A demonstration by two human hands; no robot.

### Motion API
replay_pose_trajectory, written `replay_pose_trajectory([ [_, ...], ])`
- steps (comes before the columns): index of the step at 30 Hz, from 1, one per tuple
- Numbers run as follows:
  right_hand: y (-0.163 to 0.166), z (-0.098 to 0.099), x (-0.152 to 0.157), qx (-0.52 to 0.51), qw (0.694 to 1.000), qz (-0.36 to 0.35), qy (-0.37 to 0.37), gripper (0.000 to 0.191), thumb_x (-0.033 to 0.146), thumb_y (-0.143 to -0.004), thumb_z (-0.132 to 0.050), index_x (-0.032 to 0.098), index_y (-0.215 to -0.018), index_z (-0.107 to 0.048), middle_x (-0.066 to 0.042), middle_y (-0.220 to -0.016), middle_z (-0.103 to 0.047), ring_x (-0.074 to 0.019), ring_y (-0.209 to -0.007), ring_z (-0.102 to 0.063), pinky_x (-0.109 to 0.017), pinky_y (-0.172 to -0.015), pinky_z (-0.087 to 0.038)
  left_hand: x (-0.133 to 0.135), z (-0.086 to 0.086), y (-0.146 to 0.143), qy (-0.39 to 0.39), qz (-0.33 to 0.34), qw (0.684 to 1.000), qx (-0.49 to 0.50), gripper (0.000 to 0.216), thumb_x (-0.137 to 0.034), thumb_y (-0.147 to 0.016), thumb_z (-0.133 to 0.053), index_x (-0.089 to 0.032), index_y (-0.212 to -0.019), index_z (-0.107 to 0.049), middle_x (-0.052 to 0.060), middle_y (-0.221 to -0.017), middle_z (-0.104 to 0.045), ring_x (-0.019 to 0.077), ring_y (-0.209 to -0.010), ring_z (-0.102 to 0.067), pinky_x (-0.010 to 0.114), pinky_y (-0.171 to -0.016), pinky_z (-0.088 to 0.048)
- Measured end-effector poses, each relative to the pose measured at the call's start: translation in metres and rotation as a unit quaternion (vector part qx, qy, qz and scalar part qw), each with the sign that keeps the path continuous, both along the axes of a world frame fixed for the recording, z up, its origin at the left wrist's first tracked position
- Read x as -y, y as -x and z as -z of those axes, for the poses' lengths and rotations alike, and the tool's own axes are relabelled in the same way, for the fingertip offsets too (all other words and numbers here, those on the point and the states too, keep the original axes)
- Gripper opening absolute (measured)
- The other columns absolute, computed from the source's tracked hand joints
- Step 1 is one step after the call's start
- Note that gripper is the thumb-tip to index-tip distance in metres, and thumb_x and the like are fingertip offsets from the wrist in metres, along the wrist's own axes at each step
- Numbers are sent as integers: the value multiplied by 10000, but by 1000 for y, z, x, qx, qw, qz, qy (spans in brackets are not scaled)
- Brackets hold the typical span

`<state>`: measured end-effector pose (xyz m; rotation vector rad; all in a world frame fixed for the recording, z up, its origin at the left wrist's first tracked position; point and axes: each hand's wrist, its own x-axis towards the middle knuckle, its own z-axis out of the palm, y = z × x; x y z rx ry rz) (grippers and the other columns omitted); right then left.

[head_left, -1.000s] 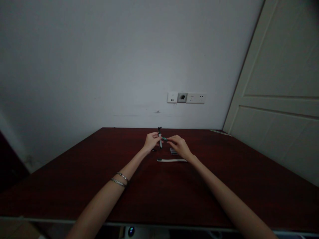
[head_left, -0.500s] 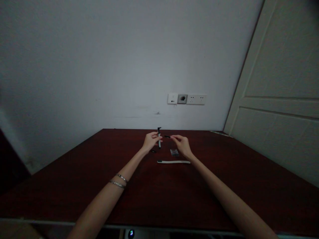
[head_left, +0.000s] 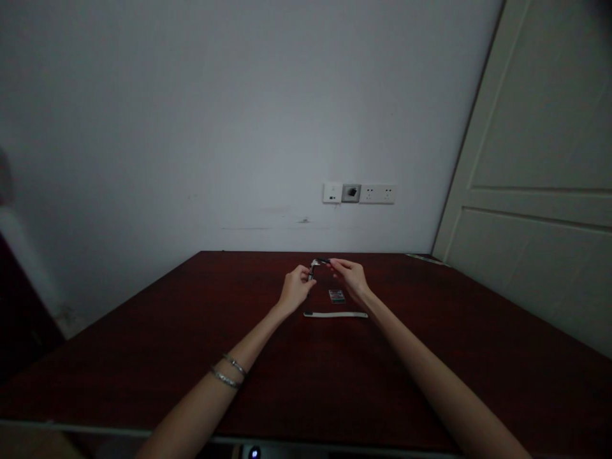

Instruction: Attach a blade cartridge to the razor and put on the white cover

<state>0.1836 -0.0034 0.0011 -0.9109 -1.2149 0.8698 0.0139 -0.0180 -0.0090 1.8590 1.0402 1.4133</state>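
Now, with twelve o'clock pointing away from me, the short strip point(head_left: 310, 275), part pale and part dark, stands tilted between the fingertips of my left hand point(head_left: 292, 292), which comes in from its eight o'clock side. Most of its length sits right at my thumb and forefinger, and its upper end pokes out past them towards one o'clock, where a small bright part point(head_left: 315, 262) shows. Just beyond that, between one and two, a thin dark piece point(head_left: 324, 260) reaches across from my right hand point(head_left: 351, 278), which is over at three o'clock. The dark piece and the bright part come together at the tip; whether they are joined or merely overlap, I cannot tell.

My left thumb and forefinger are nearly closed, only the strip's thickness apart, pinching it. My right thumb and forefinger are drawn just as narrow, gripping the dark piece by its near end, the three o'clock one, clear of the table point(head_left: 306, 382).

At about four o'clock from the strip, below my right fingers and untouched, a small clear case point(head_left: 336, 296) lies flat. Nearer to me, at five, a long white band point(head_left: 337, 314) lies from nine to three, its dark end at nine. Two bracelets point(head_left: 228, 371) ring my left forearm, towards seven from that hand.
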Motion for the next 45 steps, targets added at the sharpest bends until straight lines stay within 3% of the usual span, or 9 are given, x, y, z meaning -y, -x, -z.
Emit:
replay_pose_trajectory([
  [5,-1,1,2,1,1000,-6,-4,366,425,-607,-690,126,-816,-709,-90,-782,-705,-183,-687,-623,-245,-513,-460,6,7,-7,-42,-35,997,-54,196,-159,-701,-633,-149,-896,-639,77,-825,-692,182,-740,-648,271,-690,-480],
  [11,1,1,5,10,999,-22,-22,352,417,-625,-680,132,-829,-708,-83,-780,-700,-185,-708,-619,-247,-536,-462,12,11,-13,-70,-50,992,-87,180,-235,-705,-654,-156,-867,-649,61,-767,-689,174,-682,-634,256,-648,-465],
  [28,3,-14,19,88,995,-26,-50,351,444,-661,-639,147,-835,-709,-79,-821,-699,-156,-622,-595,-264,-558,-479,22,7,-14,-21,-49,997,-55,159,-259,-670,-683,-180,-794,-621,35,-716,-681,174,-680,-634,242,-623,-458],
  [45,5,-17,20,106,991,-25,-72,334,434,-686,-619,135,-820,-687,-70,-801,-686,-138,-581,-572,-261,-552,-480,19,12,-14,-62,-68,991,-96,177,-284,-698,-662,-162,-817,-612,36,-707,-671,159,-644,-621,235,-605,-439],
])
